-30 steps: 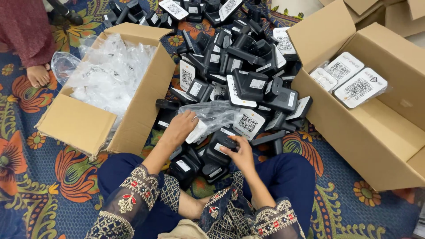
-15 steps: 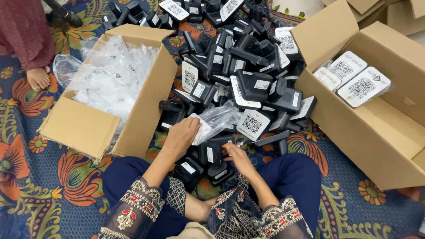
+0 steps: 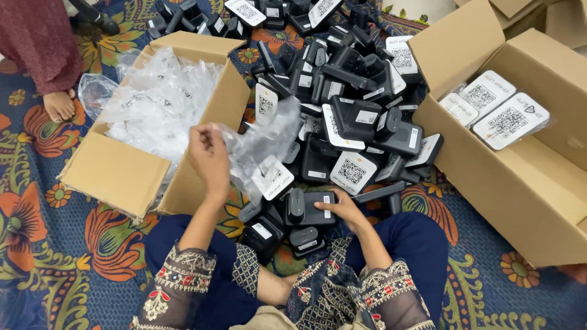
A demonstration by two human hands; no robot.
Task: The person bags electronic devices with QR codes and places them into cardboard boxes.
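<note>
left hand (image 3: 209, 157): lifts clear bag (image 3: 260, 143) | right hand (image 3: 346, 208): grips black device (image 3: 312, 208)

Floor covered by a patterned rug (image 3: 55, 256): dark blue ground with orange flowers, green and yellow leaf scrolls. No walls, windows or furniture in view. Light even and soft, no hard shadows.

Open cardboard box (image 3: 116, 174) at left on the rug, flaps out, full of clear plastic bags (image 3: 153, 104). Bigger open cardboard box (image 3: 520, 201) at right, tilted toward centre, a few white-faced packs (image 3: 495, 107) inside. More cardboard (image 3: 562, 18) at top right corner.

Between the boxes, a heap of black devices (image 3: 348, 79) spreads to the top edge.

Top left: another person's bare foot (image 3: 59, 105) and dark red garment (image 3: 36, 36) on the rug, beside the left box.
</note>
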